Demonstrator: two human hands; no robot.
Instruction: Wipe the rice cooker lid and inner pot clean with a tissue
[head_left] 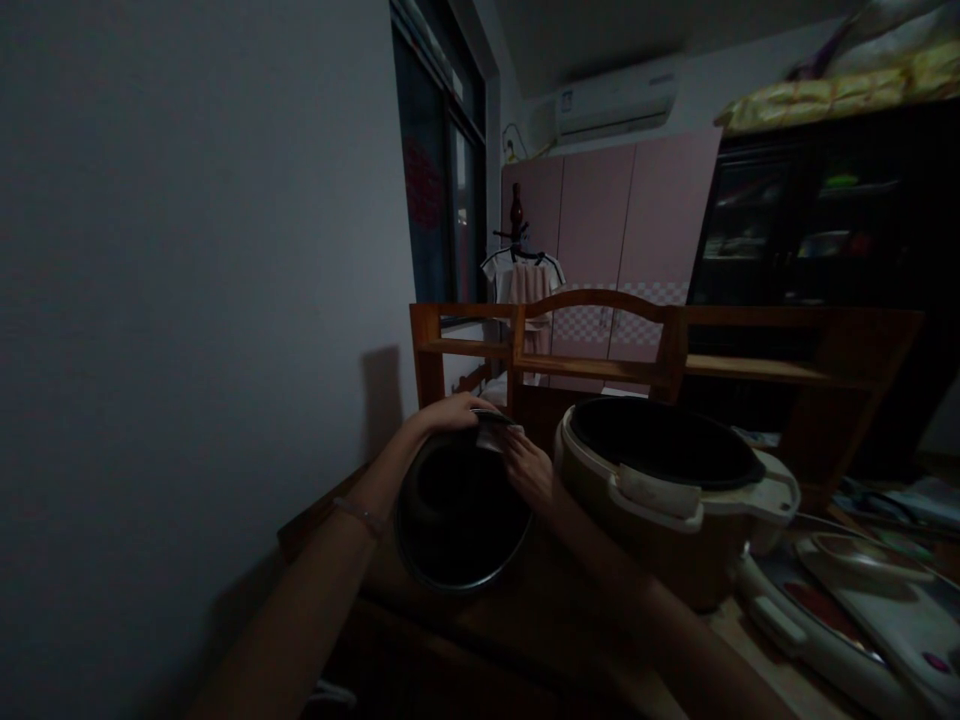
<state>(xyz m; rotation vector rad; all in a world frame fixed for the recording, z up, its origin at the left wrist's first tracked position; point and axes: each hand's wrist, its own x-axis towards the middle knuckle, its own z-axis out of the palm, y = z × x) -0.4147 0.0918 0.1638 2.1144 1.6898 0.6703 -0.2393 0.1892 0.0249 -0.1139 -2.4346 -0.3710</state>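
A dark cooking pot (465,515) with a shiny rim is tilted so that its opening faces me, low in the middle of the head view. My left hand (455,410) grips its far upper rim, the fingers closed over the edge. On the upper right of that rim, my right hand (527,468) presses a pale cloth (496,437) against the metal with closed fingers. Just right of my right hand stands a large electric cooker body (645,515) with a pale rim and front handle; its inside is black. The pot's underside is hidden.
To the right lies the cooker's lid (847,610) on the wooden desk (517,620). A wooden shelf frame (592,368) rises behind the pot and cooker. The white wall (202,270) bounds the left side. Pink cabinets (592,210) stand farther back.
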